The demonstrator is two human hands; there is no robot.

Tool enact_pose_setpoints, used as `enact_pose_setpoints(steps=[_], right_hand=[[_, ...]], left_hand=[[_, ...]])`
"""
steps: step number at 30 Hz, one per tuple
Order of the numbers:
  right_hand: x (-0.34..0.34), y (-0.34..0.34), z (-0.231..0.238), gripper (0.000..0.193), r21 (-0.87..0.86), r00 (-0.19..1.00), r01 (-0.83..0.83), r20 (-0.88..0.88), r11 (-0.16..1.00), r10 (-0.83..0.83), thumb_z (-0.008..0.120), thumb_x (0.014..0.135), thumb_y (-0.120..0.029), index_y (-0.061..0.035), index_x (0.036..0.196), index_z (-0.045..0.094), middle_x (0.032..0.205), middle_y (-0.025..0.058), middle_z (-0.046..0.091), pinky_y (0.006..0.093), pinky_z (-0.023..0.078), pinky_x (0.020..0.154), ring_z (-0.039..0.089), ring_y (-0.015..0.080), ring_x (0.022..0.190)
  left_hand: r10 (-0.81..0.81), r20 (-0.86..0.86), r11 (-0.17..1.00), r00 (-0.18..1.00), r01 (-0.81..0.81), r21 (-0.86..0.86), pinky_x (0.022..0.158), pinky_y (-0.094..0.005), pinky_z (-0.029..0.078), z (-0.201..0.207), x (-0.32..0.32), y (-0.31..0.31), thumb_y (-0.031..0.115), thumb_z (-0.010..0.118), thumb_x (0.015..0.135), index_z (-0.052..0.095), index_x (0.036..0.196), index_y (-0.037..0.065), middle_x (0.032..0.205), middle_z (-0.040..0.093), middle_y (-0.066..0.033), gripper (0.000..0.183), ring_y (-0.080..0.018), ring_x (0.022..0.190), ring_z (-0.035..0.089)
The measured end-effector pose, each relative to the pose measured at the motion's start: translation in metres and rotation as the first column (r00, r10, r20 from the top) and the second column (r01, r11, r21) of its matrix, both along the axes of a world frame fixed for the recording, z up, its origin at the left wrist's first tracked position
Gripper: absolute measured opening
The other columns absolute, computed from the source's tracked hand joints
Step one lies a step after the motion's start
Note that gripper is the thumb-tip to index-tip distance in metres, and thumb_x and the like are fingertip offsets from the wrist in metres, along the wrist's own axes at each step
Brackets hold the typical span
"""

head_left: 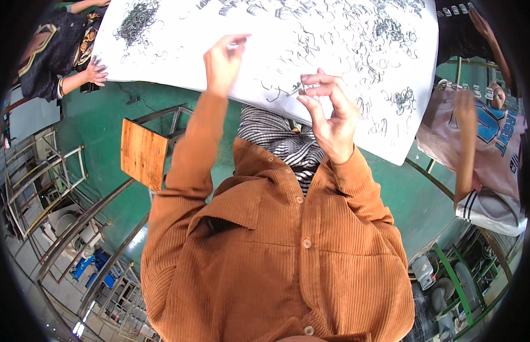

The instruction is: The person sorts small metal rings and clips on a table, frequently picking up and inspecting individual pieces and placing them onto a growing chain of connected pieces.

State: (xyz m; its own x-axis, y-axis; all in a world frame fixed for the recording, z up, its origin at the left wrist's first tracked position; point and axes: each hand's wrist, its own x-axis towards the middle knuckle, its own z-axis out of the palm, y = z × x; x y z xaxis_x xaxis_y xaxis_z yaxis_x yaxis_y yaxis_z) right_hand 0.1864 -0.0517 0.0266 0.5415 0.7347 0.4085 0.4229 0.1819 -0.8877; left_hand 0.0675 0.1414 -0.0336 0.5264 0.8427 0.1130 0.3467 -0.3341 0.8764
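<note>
Right hand [332,111], fingertips nearly together, pinches a thin piece [301,90] that could, if grip slackens, drop among dark pieces [387,27] beyond.

1 slender dark piece [295,91] juts from the right hand's fingers [326,89].

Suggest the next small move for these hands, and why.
Probably bring the left hand toward the small piece at the right hand's fingertips: the right hand seems to pinch it, while the left is apart, over the white table; blur hides whether it holds anything.
</note>
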Motion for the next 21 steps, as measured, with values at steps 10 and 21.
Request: enact_pose_setpoints(steps=[10, 21], right_hand=[[-0.028, -0.037, -0.005, 0.011, -0.122, 0.972, -0.226, 0.032, 0.967, 0.231, 0.069, 0.076, 0.002, -0.0033, 0.082, 0.062, 0.091, 0.0074, 0.064, 0.0473, 0.045, 0.103, 0.064, 0.0227, 0.088], [-0.039, -0.032, -0.016, 0.008, -0.134, 0.978, -0.203, 0.012, 0.97, 0.207, 0.068, 0.079, -0.001, -0.0014, 0.083, 0.061, 0.086, 0.0096, 0.063, 0.0359, 0.053, 0.077, 0.064, 0.0256, 0.079]], left_hand=[[0.278, -0.351, 0.873, 0.894, -0.082, 0.481, 0.086, -0.0448, 0.049, -0.132, 0.033, 0.193, 0.016, 0.064, 0.08, 0.064, 0.103, 0.005, 0.1, 0.065, -0.0227, 0.026, -0.0401, 0.095, 0.061], [0.048, 0.209, 0.864, 0.977, 0.064, -0.5, 0.081, -0.0264, 0.056, 0.045, -0.063, -0.074, -0.003, 0.067, 0.084, 0.063, 0.107, -0.005, 0.097, 0.067, -0.0106, 0.023, -0.0151, 0.088, 0.065]])
